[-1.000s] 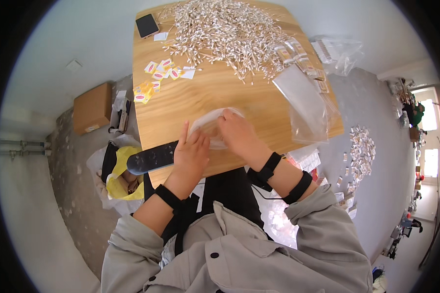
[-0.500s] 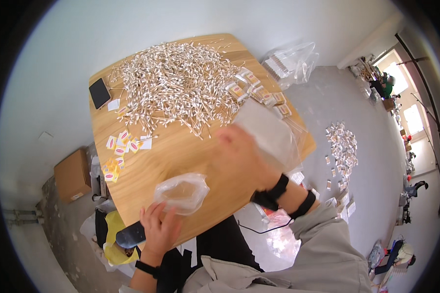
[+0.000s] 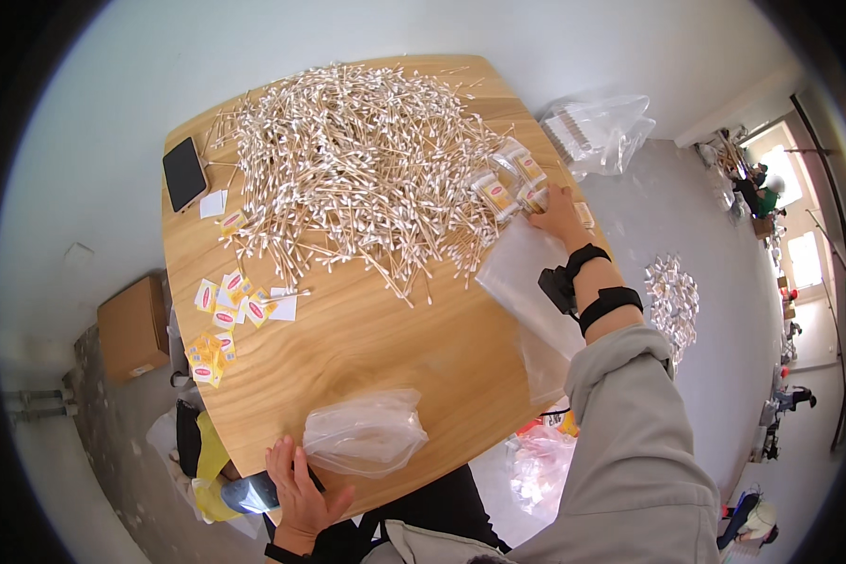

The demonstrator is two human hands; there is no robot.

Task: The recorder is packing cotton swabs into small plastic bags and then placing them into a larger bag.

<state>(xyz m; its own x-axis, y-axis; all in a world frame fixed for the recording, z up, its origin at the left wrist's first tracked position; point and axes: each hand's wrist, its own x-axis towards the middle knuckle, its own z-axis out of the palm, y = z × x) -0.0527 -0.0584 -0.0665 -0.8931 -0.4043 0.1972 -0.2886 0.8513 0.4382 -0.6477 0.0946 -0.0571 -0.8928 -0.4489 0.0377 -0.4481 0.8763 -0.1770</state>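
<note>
My left hand [image 3: 303,493] lies at the near table edge with its fingers spread, beside a crumpled clear plastic bag [image 3: 367,434]. It holds nothing. My right hand [image 3: 561,221] reaches to the table's right side, its fingers curled round a small pack of cotton swabs [image 3: 534,199]. Similar packs with yellow-and-white labels [image 3: 495,195] lie just left of it. Under my right wrist is a flat stack of clear plastic bags [image 3: 526,291]. A large heap of loose cotton swabs [image 3: 348,169] covers the far part of the table.
Yellow-and-white label cards [image 3: 224,318] lie on the wooden table's [image 3: 385,348] left side. A black phone [image 3: 186,175] rests at the far left. Beyond the right edge are a clear bag of packs [image 3: 597,132] and a floor pile of small packs [image 3: 672,301]. A cardboard box [image 3: 133,329] stands left.
My right hand has moved away from me and right, to the packs. My left hand no longer touches the clear bag, which has sagged flatter, and its fingers have spread.
</note>
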